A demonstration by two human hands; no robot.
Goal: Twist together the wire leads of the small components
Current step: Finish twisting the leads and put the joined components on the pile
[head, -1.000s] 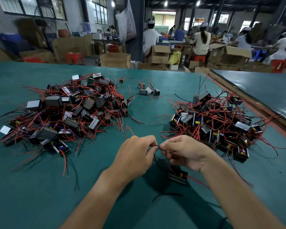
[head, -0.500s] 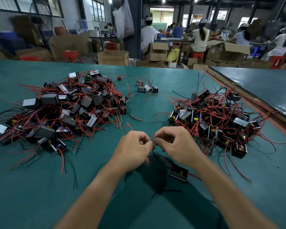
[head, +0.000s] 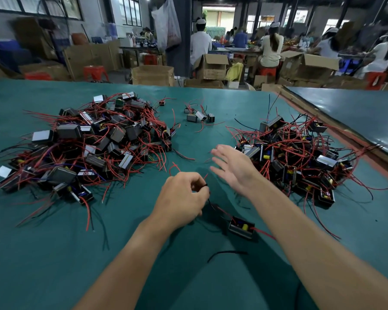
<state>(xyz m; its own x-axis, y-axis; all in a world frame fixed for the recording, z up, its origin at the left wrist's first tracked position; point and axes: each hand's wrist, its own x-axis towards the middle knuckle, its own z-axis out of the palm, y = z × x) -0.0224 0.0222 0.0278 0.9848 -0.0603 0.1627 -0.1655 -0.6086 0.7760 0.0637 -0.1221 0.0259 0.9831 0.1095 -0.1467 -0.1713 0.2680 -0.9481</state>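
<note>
On the green table (head: 54,253), the left pile (head: 94,148) of small boxy components sprawls with red leads sticking out, likely 1 of 2 stocks sorted apart. The left hand (head: 182,198) has its fingers curled, pinching the wire leads (head: 206,186) at their tips, probably to keep a twist from springing loose. Those leads run down to 1 component (head: 241,228), which rests on the table between the forearms. The right hand (head: 231,168) hovers with fingers spread, holding nothing and angled toward the right pile (head: 300,157), perhaps for another piece.
</note>
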